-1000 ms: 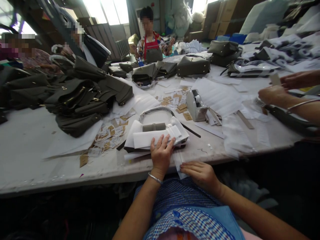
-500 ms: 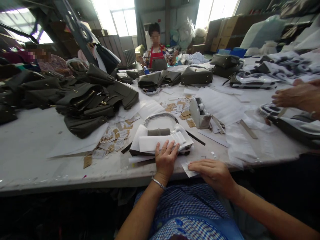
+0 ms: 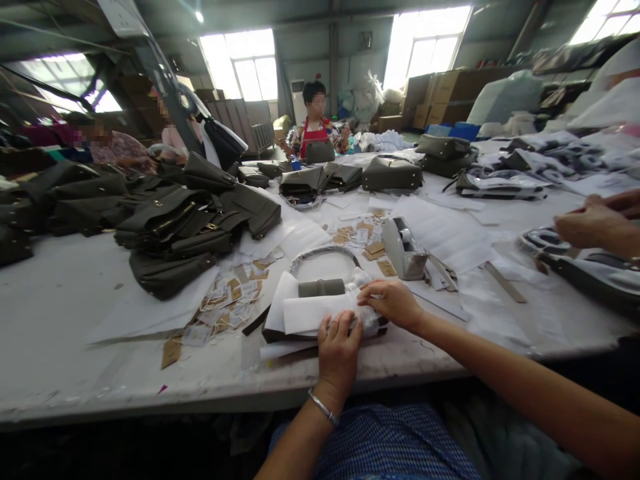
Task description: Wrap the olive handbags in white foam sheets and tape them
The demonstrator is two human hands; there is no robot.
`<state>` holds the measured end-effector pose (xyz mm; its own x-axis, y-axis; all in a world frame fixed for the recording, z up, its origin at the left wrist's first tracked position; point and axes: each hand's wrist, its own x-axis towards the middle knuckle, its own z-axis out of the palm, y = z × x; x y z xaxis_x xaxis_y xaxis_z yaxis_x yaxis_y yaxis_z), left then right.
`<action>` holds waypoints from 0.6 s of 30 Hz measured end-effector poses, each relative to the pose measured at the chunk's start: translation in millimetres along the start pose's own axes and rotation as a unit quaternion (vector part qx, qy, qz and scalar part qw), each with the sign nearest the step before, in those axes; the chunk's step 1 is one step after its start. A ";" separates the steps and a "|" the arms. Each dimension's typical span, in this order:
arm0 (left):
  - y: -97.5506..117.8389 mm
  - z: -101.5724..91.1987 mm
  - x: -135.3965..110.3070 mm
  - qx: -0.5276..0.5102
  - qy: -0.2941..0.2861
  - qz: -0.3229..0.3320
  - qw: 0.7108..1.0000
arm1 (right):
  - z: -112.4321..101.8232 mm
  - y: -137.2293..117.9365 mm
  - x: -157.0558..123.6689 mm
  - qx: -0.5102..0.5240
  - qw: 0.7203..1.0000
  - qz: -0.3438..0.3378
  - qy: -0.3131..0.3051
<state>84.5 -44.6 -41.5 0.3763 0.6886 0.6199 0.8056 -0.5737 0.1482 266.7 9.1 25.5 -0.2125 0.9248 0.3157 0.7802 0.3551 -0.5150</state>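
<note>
A flat dark bag wrapped in white paper (image 3: 305, 313) lies at the table's near edge, with a grey roll (image 3: 321, 288) and a wrapped curved handle (image 3: 323, 253) on top. My left hand (image 3: 339, 350) rests flat on the paper's near edge, fingers stretched out. My right hand (image 3: 391, 301) sits on the right end of the paper, fingers curled in a pinch on a bit of white wrapping.
A pile of dark olive handbags (image 3: 175, 220) fills the left. Loose brown and white tags (image 3: 230, 297) lie beside it. A grey tape dispenser (image 3: 403, 248) stands right of centre. Another person's hands (image 3: 595, 220) work at the right; a person in a red apron (image 3: 315, 130) sits far back.
My right hand rose from a paper slip at the table edge to the right end of the wrapped bag. The view tilted upward. My left hand stayed on the paper.
</note>
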 end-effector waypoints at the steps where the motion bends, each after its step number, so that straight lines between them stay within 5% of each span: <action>1: -0.5 1.0 0.1 -0.001 0.005 0.001 1.000 | 3.4 4.0 1.7 0.003 1.000 -0.010 -0.008; 7: -4.9 1.3 0.8 -0.047 0.012 -0.006 0.999 | 12.8 21.6 8.9 0.004 0.997 -0.016 -0.072; 18: -9.3 3.6 2.8 -0.003 -0.014 0.058 0.998 | 20.2 21.9 12.8 -0.031 0.998 -0.015 -0.055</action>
<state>79.8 -35.7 -43.9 0.4789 0.6301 0.6113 0.7536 -0.6523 0.0819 269.2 31.5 2.2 -0.2972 0.9243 0.2394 0.8066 0.3772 -0.4551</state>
